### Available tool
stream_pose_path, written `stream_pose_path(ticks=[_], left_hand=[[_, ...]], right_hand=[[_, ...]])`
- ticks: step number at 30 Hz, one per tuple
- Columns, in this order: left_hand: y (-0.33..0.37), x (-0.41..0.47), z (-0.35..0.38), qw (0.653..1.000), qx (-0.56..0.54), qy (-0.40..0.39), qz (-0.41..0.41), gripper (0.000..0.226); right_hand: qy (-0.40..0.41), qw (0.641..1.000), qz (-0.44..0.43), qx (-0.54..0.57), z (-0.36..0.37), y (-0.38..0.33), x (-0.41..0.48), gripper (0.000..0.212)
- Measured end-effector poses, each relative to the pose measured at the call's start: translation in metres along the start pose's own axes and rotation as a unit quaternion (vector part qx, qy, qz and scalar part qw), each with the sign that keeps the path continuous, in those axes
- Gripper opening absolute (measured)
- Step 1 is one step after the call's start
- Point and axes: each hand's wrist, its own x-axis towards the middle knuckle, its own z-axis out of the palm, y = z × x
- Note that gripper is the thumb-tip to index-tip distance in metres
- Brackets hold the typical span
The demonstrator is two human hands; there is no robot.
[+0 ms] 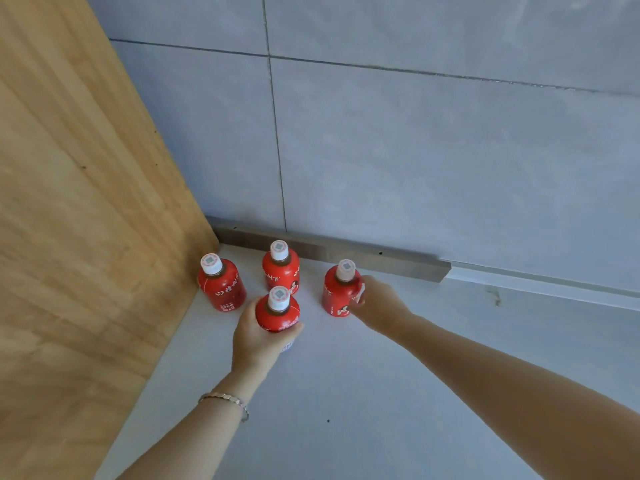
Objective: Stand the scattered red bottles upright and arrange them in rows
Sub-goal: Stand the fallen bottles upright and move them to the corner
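Grey floor by the wooden panel point(86, 202): your left hand point(256, 337) wraps one upright white-capped red plastic bottle point(278, 311), right hand point(377, 306) clasps another point(337, 289), caps skyward.

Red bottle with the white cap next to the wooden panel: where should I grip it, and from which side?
Grip the red bottle by the panel around its round body below the white cap, coming from its right-front; the wooden panel blocks its left.
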Motion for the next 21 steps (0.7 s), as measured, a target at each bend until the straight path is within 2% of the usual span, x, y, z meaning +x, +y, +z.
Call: stream_pose_path(ticks=[3, 8, 11, 14, 19, 21], left_hand=[[0.004, 0.012, 0.01, 1.0, 0.002, -0.002, -0.011, 0.059], [-0.005, 0.002, 0.004, 0.998, 0.022, -0.047, -0.022, 0.052], [-0.011, -0.019, -0.002, 0.981, 0.162, -0.095, -0.055, 0.032], [-0.009, -0.054, 0.005, 0.948, 0.264, -0.155, -0.083, 0.036], [0.038, -0.118, 0.071, 0.906, 0.315, -0.284, 0.004, 0.011], [0.063, -0.148, 0.119, 0.878, 0.347, -0.325, 0.058, 0.014]], right_hand=[[-0.036, 0.997, 0.003, -0.062, -0.004, 0.025, -0.022, 0.043], [-0.1, 0.989, 0.01, -0.104, -0.012, 0.068, -0.061, 0.035], [-0.127, 0.984, 0.023, -0.126, -0.015, 0.091, -0.085, 0.035], [-0.14, 0.981, 0.041, -0.125, -0.021, 0.116, -0.111, 0.035], [-0.138, 0.981, 0.073, -0.113, -0.048, 0.179, -0.162, 0.037], [-0.128, 0.982, 0.096, -0.101, -0.067, 0.218, -0.186, 0.037]])
